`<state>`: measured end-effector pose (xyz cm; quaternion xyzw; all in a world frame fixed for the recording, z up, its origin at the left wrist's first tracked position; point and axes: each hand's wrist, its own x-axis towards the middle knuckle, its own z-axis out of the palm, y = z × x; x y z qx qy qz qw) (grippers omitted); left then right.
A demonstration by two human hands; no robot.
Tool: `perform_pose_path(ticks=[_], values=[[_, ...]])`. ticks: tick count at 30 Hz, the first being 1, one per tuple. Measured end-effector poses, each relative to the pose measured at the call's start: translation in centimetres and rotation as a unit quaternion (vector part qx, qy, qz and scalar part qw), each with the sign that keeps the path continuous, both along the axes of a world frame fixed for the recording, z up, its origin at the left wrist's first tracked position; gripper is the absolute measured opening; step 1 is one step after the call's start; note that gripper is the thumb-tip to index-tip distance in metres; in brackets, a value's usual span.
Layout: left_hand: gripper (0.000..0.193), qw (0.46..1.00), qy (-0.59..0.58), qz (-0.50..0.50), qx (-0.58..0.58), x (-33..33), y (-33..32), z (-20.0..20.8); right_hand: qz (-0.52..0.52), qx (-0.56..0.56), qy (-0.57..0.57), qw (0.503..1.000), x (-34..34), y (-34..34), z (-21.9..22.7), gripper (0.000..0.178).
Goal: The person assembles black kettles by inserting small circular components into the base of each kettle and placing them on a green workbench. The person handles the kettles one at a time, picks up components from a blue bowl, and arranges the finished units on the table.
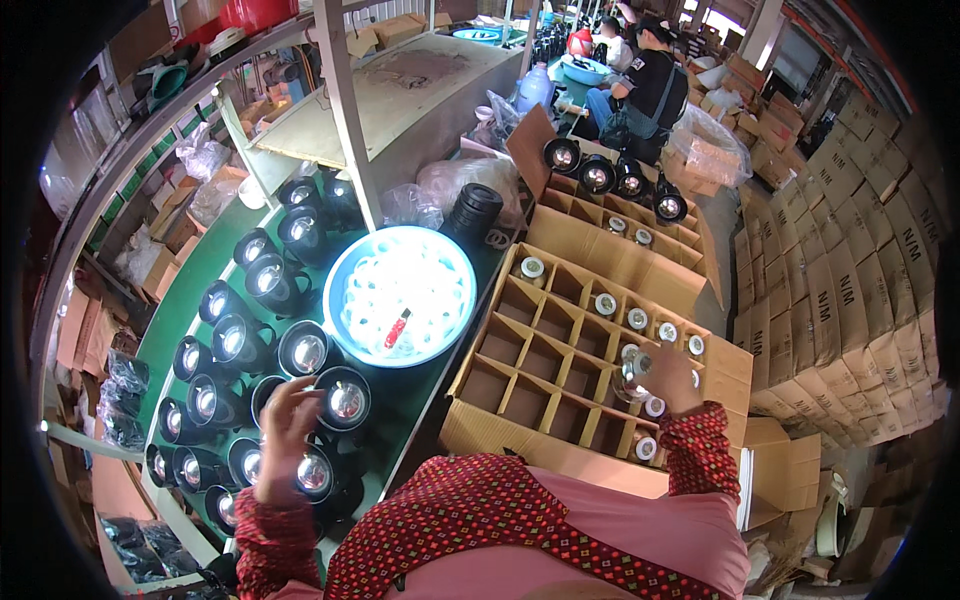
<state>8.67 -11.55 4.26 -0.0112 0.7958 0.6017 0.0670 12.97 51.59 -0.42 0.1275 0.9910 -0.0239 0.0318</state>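
Note:
Over the divided cardboard carton [540,357], my right hand [668,378] is closed on a shiny glass liner [632,372], which stands above the cells at the carton's right side. Several other liners with pale round ends [605,304] sit in cells along the far and right sides. My left hand [288,428] is raised over the green bench, slightly blurred, its fingers bent and apart with nothing seen in them. Beside its fingertips stands a black jug [343,398] with a mirror-like inside. Several similar black jugs [235,342] with side handles crowd the bench around it.
A light-blue basin [338,342] of white rings and a red-handled item [397,328] stands between jugs and carton. Behind, a second carton [620,262] has black jugs along its far edge. Stacked cartons [840,270] line the right; a metal post [350,120] rises behind the basin. People [650,95] sit farther back.

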Motion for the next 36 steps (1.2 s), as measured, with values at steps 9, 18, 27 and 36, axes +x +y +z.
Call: perform_pose_path(ticks=[9, 18, 27, 36], values=[[0.100, 0.889, 0.330, -0.293, -0.121, 0.6, 17.5, 2.7, 0.410, -0.273, 0.092, 0.865, -1.9, -18.0, 13.8, 0.061], [0.109, 0.920, 0.388, -0.052, -0.036, 6.1, 8.9, 0.6, 0.311, -0.791, -0.205, 0.485, -6.0, -30.3, 4.1, 0.069], [0.116, 0.900, 0.397, 0.126, -0.128, 14.2, -0.8, -2.9, 0.051, -0.822, -0.556, 0.115, -5.1, -37.8, -3.4, 0.087], [0.062, 0.580, -0.150, 0.592, -0.540, 30.2, -28.5, -14.7, -0.085, -0.823, -0.549, 0.119, -3.7, -39.4, -4.6, 0.087]])
